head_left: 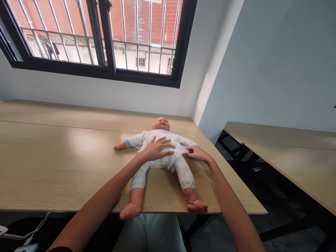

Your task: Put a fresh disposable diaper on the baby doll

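we find the left hand point(157, 148) spread flat on the baby doll point(161, 124)'s white bodysuit point(162, 161). the right hand point(198, 154) pinches its side edge; fastening unconfirmed.

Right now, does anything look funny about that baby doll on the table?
Yes. The baby doll's white outfit is bunched and loose at the tummy, by the left hand and the right hand, instead of lying flat. One foot also pokes past the table's edge.
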`<action>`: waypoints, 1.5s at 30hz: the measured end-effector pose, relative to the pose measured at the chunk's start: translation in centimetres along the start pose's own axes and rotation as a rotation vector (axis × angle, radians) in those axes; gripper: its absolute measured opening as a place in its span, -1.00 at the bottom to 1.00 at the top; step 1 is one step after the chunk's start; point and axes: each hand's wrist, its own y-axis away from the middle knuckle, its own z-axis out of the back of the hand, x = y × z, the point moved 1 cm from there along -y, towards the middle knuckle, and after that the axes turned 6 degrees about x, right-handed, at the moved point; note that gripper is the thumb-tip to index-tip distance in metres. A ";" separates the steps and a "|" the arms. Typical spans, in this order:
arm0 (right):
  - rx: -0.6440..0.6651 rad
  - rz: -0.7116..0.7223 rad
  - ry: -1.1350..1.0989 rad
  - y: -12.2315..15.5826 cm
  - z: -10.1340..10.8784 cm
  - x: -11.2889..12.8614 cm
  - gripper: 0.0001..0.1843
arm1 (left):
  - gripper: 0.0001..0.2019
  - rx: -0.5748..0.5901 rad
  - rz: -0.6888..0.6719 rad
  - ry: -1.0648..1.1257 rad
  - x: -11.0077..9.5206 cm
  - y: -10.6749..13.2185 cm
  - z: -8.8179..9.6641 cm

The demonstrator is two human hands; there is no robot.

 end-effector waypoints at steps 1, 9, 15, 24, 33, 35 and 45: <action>-0.010 0.008 -0.032 0.4 0.5 0.4 -0.55 | -0.54 -0.002 0.004 -0.006 -0.1 0.0 0.0; -0.104 -0.066 -0.199 2.9 3.4 0.5 -0.53 | -0.50 -0.079 0.122 -0.081 -0.5 0.3 0.0; -0.115 -0.032 -0.345 2.2 3.1 1.2 -0.50 | -0.49 -0.078 0.154 -0.090 -0.4 0.1 -0.2; -0.318 0.142 -0.299 -1.1 -2.3 5.8 -0.44 | -0.25 0.049 0.249 -0.139 -1.1 -1.8 -0.6; -0.437 0.179 -0.552 -2.8 -5.7 5.0 -0.37 | -0.22 -0.023 0.235 -0.094 -0.5 -1.9 -1.1; -0.430 0.186 -0.553 -2.7 -5.7 5.0 -0.37 | -0.26 -0.059 0.224 -0.063 -0.3 -1.8 -1.3; -0.485 0.168 -0.700 -2.3 -5.5 5.1 -0.41 | -0.70 -0.189 0.256 0.149 0.6 -1.9 -1.2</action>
